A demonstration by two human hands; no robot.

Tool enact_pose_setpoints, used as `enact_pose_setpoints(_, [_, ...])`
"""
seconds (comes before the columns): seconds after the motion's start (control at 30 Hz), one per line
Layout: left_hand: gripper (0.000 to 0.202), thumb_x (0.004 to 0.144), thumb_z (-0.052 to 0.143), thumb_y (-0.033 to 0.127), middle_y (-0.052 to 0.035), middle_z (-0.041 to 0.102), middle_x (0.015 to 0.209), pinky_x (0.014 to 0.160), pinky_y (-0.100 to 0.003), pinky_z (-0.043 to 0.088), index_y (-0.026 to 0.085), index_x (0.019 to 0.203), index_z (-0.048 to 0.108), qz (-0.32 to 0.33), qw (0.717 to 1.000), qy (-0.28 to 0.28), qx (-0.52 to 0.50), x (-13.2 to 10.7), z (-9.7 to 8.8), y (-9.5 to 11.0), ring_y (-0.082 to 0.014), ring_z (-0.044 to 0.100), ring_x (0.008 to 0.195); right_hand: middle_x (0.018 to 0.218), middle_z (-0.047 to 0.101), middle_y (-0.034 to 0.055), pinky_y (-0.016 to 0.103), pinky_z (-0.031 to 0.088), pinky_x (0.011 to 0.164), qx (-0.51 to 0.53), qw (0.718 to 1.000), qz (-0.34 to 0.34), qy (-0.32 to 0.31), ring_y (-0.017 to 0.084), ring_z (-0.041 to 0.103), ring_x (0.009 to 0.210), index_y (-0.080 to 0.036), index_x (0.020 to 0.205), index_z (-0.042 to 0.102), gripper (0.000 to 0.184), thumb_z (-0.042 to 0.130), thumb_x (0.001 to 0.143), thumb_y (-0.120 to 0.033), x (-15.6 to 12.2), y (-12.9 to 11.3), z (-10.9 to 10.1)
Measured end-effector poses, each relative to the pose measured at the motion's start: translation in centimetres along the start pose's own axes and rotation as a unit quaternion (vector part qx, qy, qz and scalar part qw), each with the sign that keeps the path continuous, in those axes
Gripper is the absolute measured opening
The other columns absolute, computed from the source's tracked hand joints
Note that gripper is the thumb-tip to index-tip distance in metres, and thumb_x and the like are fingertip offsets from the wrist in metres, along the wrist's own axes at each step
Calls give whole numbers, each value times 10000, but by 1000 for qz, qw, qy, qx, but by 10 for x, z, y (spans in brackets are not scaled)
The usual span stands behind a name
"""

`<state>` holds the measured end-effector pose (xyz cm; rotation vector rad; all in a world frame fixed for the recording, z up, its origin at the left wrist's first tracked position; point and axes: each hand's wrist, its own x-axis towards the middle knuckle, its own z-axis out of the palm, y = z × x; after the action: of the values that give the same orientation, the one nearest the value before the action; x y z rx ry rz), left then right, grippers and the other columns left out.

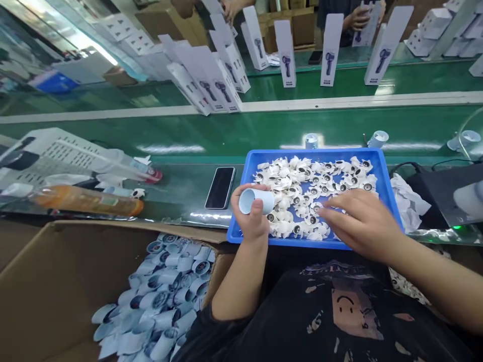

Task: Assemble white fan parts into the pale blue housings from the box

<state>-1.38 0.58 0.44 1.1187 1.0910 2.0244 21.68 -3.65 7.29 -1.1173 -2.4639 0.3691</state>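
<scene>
My left hand [252,217] is wrapped round a light blue cylindrical housing [264,200], its open end turned toward me, above the left side of the blue tray [241,236]. Many small white fan impellers [289,183] with dark round hubs lie loose in this tray. Over its right side reaches my right hand [356,221], fingers stretched out and slightly apart. The fingertips are close to one impeller [316,207]; whether they touch it I cannot tell. More light blue housings [162,296] fill a cardboard box [49,281] at lower left.
A phone [220,188] lies left of the tray, near an orange bottle [90,200]. Beyond runs a green conveyor [169,133] bearing several housings [378,139]. White printed boxes [286,55] stand along the far side, where co-workers' hands [358,19] show. A black device [445,193] sits at right.
</scene>
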Motion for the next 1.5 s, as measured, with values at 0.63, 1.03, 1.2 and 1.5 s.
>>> enact_pose_setpoints(0.63, [513,721,737,555,-30,683,839,748,-363,545,226,1029,494,-14,993,-75,-93,-12,13,4,-214,688,806,979,617,147,323,352,718,-71,974,-6,-215,252,524,963,-140,882,679,232,455,880,-81,93,5,64])
enact_pose_setpoints(1.03, [574,818,651,463,-105,639,1127,856,-395,533,244,1305,440,106,954,-259,106,-23,-4,20,-256,646,1010,973,627,72,310,554,734,410,894,182,-3,146,640,821,-208,1186,478,416,354,957,-533,2,-8,19])
enact_pose_setpoints(1.2, [558,749,751,482,-122,684,1163,953,-454,513,222,1204,561,197,872,-381,234,-31,8,51,-299,644,1085,953,613,49,279,521,705,405,893,186,57,135,602,791,-231,1144,527,303,513,921,-436,-14,-24,0])
enact_pose_setpoints(1.5, [384,842,648,226,-134,720,1061,892,-360,571,143,1203,545,309,839,-355,274,-51,21,69,-225,687,1005,751,483,41,276,382,641,-7,997,36,63,151,468,716,-160,765,699,91,665,842,-194,-4,-47,-7])
